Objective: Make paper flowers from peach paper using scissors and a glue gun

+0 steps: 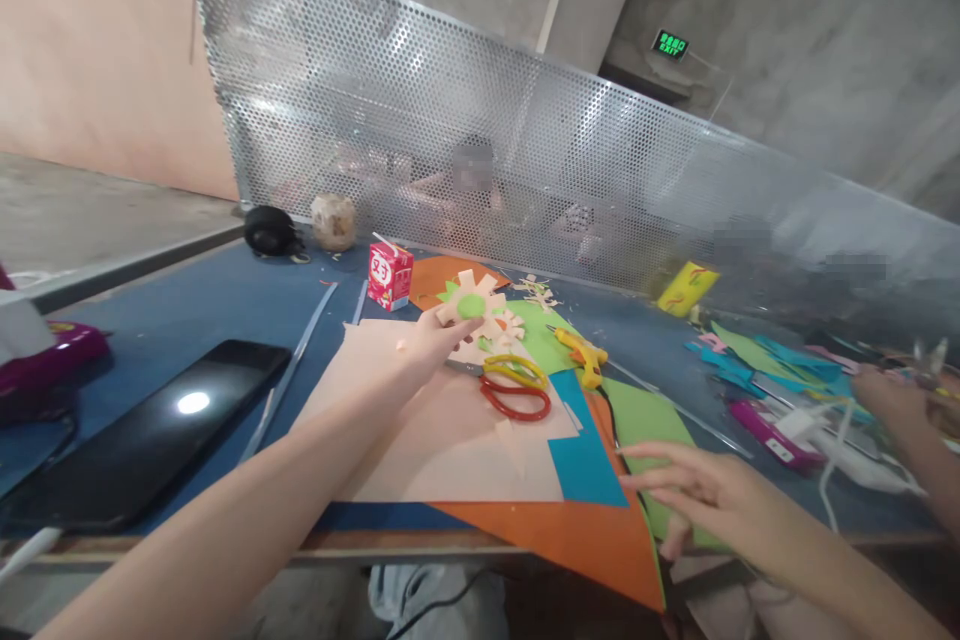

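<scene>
My left hand [436,335] reaches to the middle of the table, its fingers closed on a pale paper flower with a green centre [471,304]. A smaller paper flower with an orange centre [510,324] lies just right of it. Scissors with yellow and red handles [517,386] rest on the pale paper sheets [435,440]. My right hand [690,490] hovers above the green and orange paper at the front edge, fingers spread and holding nothing. Blue paper [589,460] lies beside it, and the yellow glue gun [583,354] is farther back.
A red drink carton [389,276] stands behind the sheets. A black phone [165,430] lies at left. At right are paper scraps [780,360], a purple power strip [776,433] and another person's hand [892,400]. A perforated metal screen [420,100] borders the back.
</scene>
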Tool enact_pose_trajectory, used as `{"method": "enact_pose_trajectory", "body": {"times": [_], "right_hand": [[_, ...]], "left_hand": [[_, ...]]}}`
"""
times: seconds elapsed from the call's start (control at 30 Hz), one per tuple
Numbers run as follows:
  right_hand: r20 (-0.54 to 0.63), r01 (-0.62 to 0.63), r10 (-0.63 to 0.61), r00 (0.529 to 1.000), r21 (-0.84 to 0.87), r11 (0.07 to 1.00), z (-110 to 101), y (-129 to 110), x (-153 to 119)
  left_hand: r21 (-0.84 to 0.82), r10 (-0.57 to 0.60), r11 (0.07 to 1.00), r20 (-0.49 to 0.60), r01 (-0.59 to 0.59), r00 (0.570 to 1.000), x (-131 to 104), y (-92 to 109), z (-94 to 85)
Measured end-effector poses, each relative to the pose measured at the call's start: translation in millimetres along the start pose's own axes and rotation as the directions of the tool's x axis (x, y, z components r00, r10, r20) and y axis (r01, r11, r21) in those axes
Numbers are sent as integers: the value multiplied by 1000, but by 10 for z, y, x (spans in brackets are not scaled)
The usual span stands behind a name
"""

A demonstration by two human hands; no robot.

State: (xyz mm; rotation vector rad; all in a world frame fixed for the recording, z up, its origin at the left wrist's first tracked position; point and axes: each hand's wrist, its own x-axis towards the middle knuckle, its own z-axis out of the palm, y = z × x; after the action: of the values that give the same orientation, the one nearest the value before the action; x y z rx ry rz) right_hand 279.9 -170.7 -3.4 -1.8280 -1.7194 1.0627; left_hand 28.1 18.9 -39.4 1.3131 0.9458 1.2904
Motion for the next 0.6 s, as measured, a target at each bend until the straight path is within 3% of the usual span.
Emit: {"method": "enact_pose_trajectory", "body": {"times": [0.07,0.13,0.17,0.2,0.23,0.4,0.5,0.6], "right_hand": [[-62,101,-112,992,-160,982,91,-48,129],[-169,199,-274,947,-361,911,220,-90,326],[-187,288,-389,902,-411,865,291,-102,442],[-183,406,-529,829,-454,793,359,-107,563],[-168,456,-579,798,-461,762,422,-105,682],[-147,571,-679,719,-430,699,571,-9,1068],[-150,623,-720,678,-404,670,557,76,1109],[-178,631,-722,668,-378,677,518,125,1106]], "left_hand": [[4,1,1000,6,-1,1000,8,-17,8],[8,2,1000,16,-2,1000,20,-38,11],[11,3,1000,21,-4,1000,28,-49,11],[13,6,1000,24,-7,1000,36,-60,9],[14,11,1000,26,-12,1000,45,-69,6],[22,45,999,28,-46,999,83,-92,-11],[30,54,998,37,-55,998,96,-95,-8],[35,52,998,39,-54,998,102,-93,0]]}}
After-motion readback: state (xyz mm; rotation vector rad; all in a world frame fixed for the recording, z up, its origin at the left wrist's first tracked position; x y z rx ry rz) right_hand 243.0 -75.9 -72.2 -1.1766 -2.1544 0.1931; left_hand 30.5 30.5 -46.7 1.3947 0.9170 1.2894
